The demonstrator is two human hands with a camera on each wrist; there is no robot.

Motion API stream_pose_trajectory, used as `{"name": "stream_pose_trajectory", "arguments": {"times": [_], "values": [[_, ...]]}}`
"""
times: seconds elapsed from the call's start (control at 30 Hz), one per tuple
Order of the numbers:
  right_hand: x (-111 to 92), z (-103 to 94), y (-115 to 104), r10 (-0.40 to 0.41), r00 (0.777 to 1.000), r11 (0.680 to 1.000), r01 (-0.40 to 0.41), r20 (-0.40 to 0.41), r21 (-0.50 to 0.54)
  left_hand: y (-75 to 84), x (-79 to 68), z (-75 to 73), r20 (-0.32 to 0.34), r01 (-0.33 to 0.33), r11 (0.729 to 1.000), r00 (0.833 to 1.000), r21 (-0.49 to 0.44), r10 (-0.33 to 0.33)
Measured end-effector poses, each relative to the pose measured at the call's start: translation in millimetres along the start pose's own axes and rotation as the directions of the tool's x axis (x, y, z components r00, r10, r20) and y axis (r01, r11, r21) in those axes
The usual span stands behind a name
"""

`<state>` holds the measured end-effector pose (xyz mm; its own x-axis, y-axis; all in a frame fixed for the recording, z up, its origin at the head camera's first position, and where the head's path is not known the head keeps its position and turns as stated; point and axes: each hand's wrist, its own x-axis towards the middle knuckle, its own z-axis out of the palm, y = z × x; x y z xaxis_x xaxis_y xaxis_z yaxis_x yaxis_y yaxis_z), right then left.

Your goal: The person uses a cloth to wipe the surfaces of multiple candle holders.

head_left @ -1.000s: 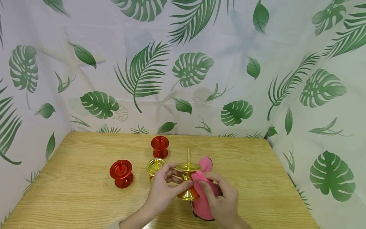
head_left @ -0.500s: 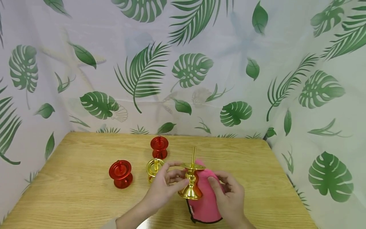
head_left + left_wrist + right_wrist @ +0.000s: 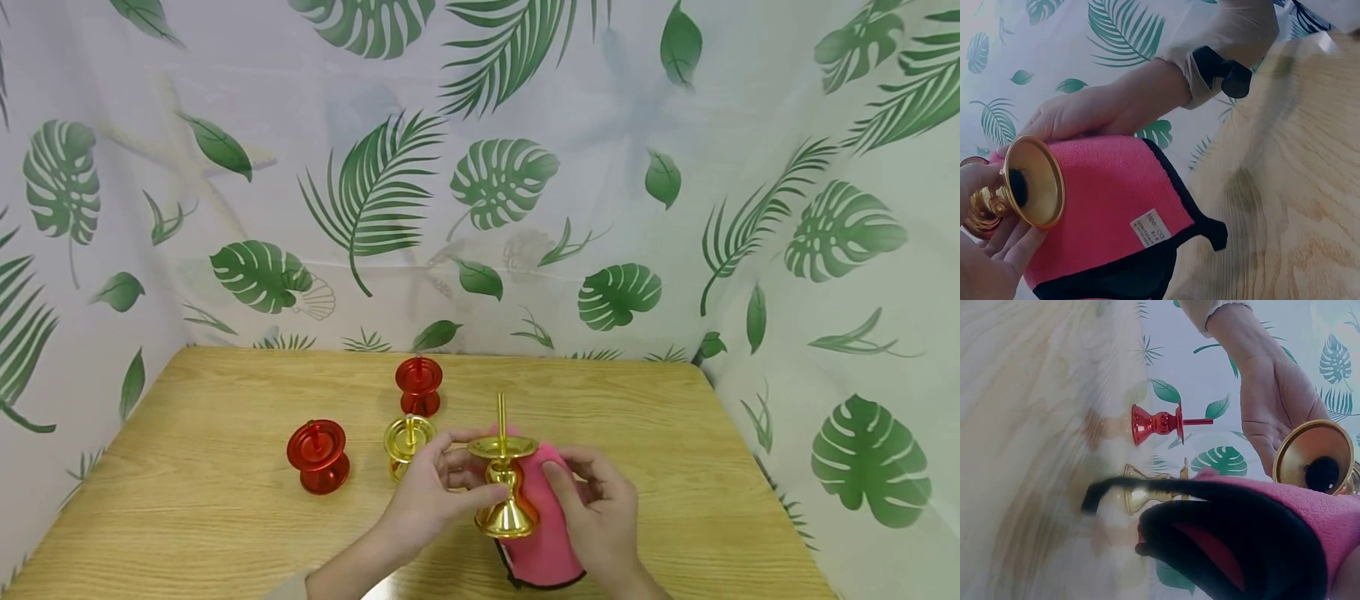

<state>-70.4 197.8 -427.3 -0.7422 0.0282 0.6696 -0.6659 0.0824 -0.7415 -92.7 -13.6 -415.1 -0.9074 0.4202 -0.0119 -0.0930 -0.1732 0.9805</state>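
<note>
My left hand [image 3: 427,500] grips a shiny gold candlestick [image 3: 507,521] by its stem, spike up and nearly upright above the table. In the left wrist view, the candlestick's hollow base [image 3: 1047,181] faces the camera, with a dark opening inside. A pink cloth [image 3: 551,550] with black edging hangs from my right hand [image 3: 606,521], the thumb pressed on its front. The cloth lies against the candlestick's right side and behind it. A white label [image 3: 1151,228] shows on the cloth in the left wrist view. The right hand's fingertips are hidden behind the fabric.
A smaller gold candlestick [image 3: 409,437] stands just beyond my left hand. Behind it is a red candlestick [image 3: 419,383], and another red candlestick [image 3: 318,454] stands to the left. The wooden table [image 3: 187,517] meets leaf-patterned sheets [image 3: 480,208] at its back edge.
The cloth, earlier bunched at the stem with a lobe out to the right, now spreads behind the candlestick. The candlestick tilted right, then came back nearly upright and slightly lower. My right hand shifted right.
</note>
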Motion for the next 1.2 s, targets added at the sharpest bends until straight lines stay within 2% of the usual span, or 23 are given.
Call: {"name": "stream_pose_trajectory", "arguments": {"times": [0.17,0.3,0.4,0.5,0.73,0.83,0.9,1.0,1.1,1.2], "values": [[0,0.3,-5,-0.050,0.999,0.992,0.051,0.015,-0.114,-2.3,0.6,0.6,-0.045,-0.024,0.998,0.999,0.057,0.027],[2,3.5,-9,-0.176,0.983,0.965,0.184,0.056,-0.186,-3.9,2.1,2.0,-0.084,-0.029,0.997,0.996,0.072,0.035],[1,8.9,-10,-0.270,0.959,0.943,0.281,0.080,-0.178,-4.4,2.7,3.1,-0.101,-0.044,0.995,0.994,0.091,0.053],[1,14.2,-13,-0.334,0.938,0.925,0.344,0.088,-0.159,-3.7,2.3,3.1,-0.108,-0.058,0.992,0.992,0.110,0.070],[11,17.7,-26,-0.489,0.867,0.867,0.496,0.097,-0.052,0.8,0.4,1.2,-0.096,-0.107,0.986,0.988,0.128,0.120],[13,16.6,-25,-0.502,0.859,0.860,0.508,0.099,-0.051,1.2,-0.6,1.5,-0.080,-0.117,0.986,0.989,0.117,0.127],[12,15.1,-21,-0.488,0.868,0.868,0.494,0.095,-0.057,1.0,-0.9,1.7,-0.077,-0.111,0.988,0.990,0.105,0.119],[8,11.3,-14,-0.417,0.906,0.904,0.421,0.067,-0.070,0.3,-1.0,1.2,-0.074,-0.095,0.992,0.992,0.082,0.101],[4,6.8,-12,-0.268,0.963,0.956,0.270,0.028,-0.114,0.2,-1.5,0.1,-0.066,-0.076,0.995,0.995,0.066,0.080],[2,4.9,-10,-0.121,0.992,0.975,0.116,-0.015,-0.190,1.8,-2.2,-0.8,-0.063,-0.061,0.995,0.996,0.073,0.066]]}}
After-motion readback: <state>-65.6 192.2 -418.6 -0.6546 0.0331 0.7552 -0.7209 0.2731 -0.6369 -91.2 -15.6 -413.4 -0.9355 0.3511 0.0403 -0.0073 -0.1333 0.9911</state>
